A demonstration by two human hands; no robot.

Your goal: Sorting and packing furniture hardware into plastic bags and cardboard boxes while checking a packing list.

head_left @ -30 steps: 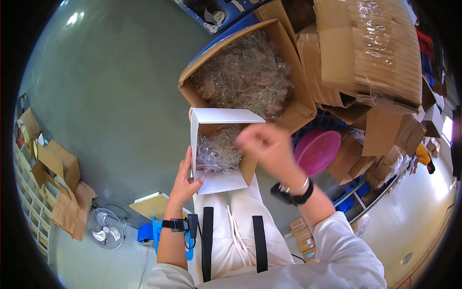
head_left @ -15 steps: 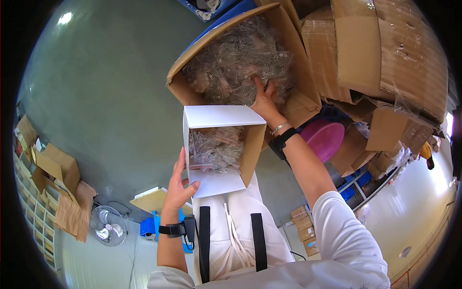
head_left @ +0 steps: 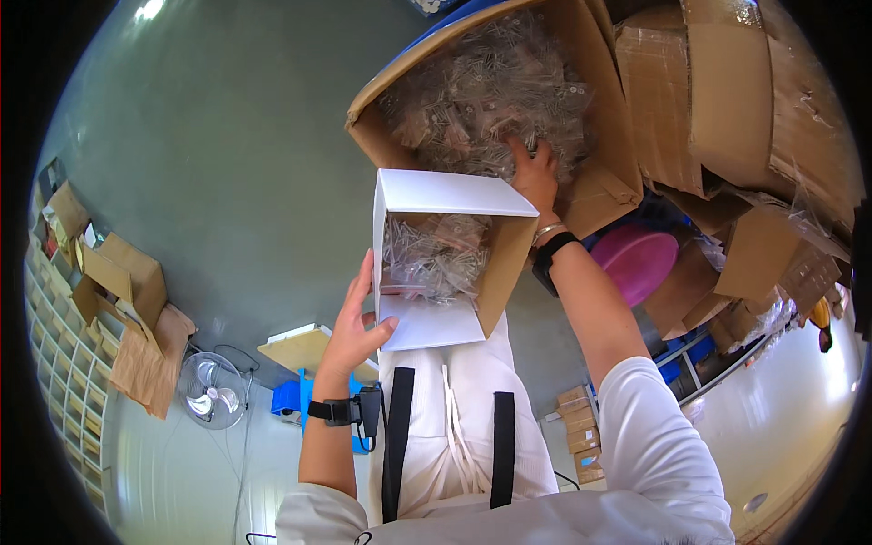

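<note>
White box (head_left: 431, 324) sits over the thighs (head_left: 481, 391), opening upward; long axis unclear. Left hand (head_left: 357, 325) grips its left side. Right hand (head_left: 537, 177), extended forward, reaches into bagged screws (head_left: 486, 86); grasp cannot be determined.

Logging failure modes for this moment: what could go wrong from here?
1. The white box faces open side up, with the left hand at its left side; if that hold slips, it might tip and spill the bags inside.
2. The right hand is among jumbled clear bags in the large carton; it could snag several.
3. The black wristband sits near the box's edge and might catch.
</note>
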